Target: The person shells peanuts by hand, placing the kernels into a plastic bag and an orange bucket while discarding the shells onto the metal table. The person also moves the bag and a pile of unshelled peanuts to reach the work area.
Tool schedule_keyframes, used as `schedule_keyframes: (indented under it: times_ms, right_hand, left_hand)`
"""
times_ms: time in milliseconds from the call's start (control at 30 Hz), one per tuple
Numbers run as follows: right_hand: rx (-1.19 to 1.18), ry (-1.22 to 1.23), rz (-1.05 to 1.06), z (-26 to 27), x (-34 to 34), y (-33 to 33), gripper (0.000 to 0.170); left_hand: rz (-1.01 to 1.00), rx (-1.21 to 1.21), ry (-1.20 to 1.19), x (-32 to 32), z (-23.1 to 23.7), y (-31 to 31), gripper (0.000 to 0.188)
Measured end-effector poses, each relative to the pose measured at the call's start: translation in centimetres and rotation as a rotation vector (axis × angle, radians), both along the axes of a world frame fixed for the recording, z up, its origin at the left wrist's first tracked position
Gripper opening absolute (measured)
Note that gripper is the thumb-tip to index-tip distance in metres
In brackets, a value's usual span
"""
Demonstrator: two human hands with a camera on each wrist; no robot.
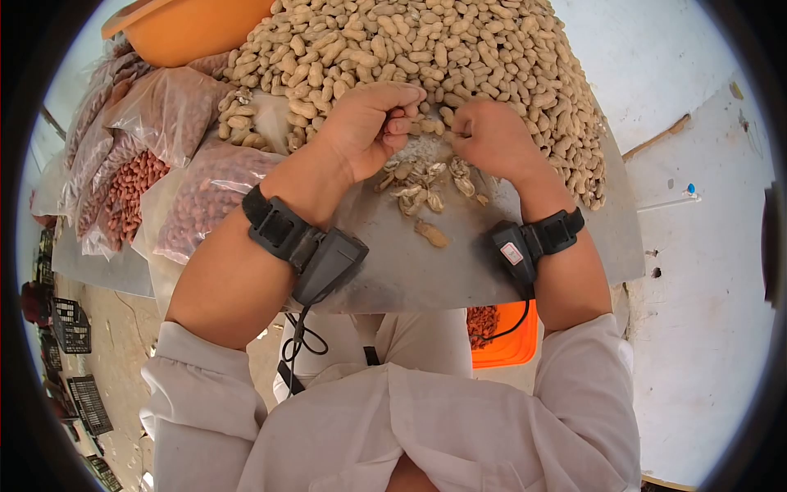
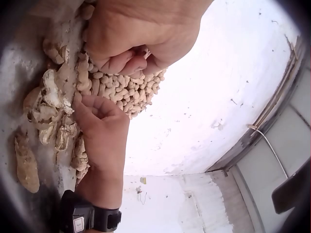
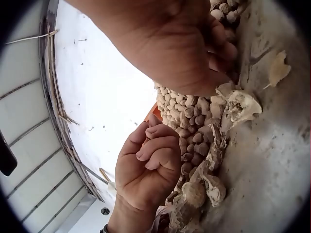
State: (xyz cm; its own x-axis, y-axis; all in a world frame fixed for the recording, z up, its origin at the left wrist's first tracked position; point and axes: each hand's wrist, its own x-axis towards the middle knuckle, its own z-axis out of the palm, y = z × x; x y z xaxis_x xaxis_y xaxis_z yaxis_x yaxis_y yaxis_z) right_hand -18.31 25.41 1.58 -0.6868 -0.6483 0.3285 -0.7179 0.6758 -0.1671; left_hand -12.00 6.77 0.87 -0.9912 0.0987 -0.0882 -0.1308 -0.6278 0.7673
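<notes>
A large heap of unshelled peanuts (image 1: 426, 49) covers the back of the metal table. My left hand (image 1: 369, 127) is raised in front of it, fingers curled toward the palm and the thumb against the index finger. A small pinkish peanut kernel (image 2: 143, 52) shows between those fingers in the left wrist view. At the heap's near edge, my right hand (image 1: 498, 141) bends down with thumb and index finger pinching a peanut (image 2: 77, 97). The palm hides most of that grip in the right wrist view. Broken shells (image 1: 418, 197) lie between and below both hands.
Clear plastic bags of red peanut kernels (image 1: 209, 197) lie at the left, with an orange basin (image 1: 188, 33) behind them. An orange container (image 1: 512, 340) stands below the table's front edge (image 1: 410, 305). A white wall (image 1: 697, 328) rises at the right.
</notes>
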Motion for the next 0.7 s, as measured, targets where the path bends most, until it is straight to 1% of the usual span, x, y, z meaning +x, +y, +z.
schedule_keyframes:
  times_ms: [33, 133, 233, 333, 533, 633, 700]
  right_hand:
    - [-0.056, 0.013, 0.028, 0.0, 0.0, 0.1, 0.010]
    - [-0.328, -0.277, 0.067, 0.3, -0.3, 0.3, 0.007]
    - [-0.724, -0.624, 0.194, 0.5, 0.0, -0.1, 0.012]
    - [-0.825, -0.621, 0.226, 0.8, 0.6, -0.4, 0.014]
    - [-0.876, -0.699, 0.261, 1.1, 1.7, -1.0, 0.017]
    - [-0.875, -0.708, 0.283, 1.2, 1.7, -0.9, 0.016]
    - [-0.864, -0.682, 0.287, 1.3, 1.9, -0.9, 0.014]
  left_hand:
    - [0.004, -0.004, 0.000, 0.0, 0.0, 0.0, 0.013]
    - [0.026, -0.029, -0.001, 0.1, 0.1, 0.1, 0.013]
    - [0.025, -0.095, 0.028, 0.4, 0.2, 0.3, 0.016]
    - [0.040, -0.163, 0.057, 0.4, 0.1, 0.6, 0.017]
    - [0.090, -0.333, 0.157, 0.7, 0.4, 1.2, 0.021]
    - [0.161, -0.505, 0.221, 0.7, 0.3, 1.3, 0.023]
    - [0.179, -0.527, 0.245, 0.9, 0.5, 1.4, 0.023]
